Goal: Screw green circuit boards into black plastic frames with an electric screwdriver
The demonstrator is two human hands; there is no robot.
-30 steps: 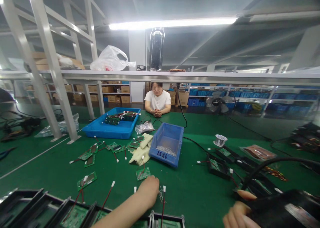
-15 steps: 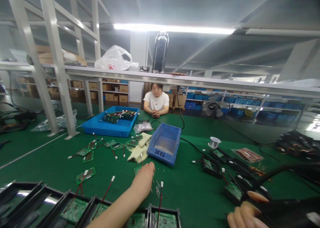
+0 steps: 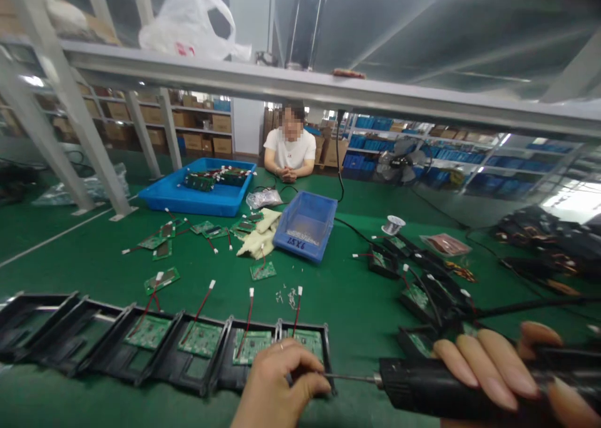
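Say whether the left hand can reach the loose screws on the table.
Probably yes: a low black housing stands between the left hand and the screws, but nothing covers them.

I see a black cylindrical power screwdriver, green rectangular circuit boards, a bright blue shallow plastic tray.

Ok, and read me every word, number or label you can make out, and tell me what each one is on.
"25X6", dark marking on the front of the blue bin; I can't tell whether there's a dot after the 2.
Red print on the white plastic bag: too blurred to read.
Small mark on the white shirt: too small.
Mark on the fan hub: too small.
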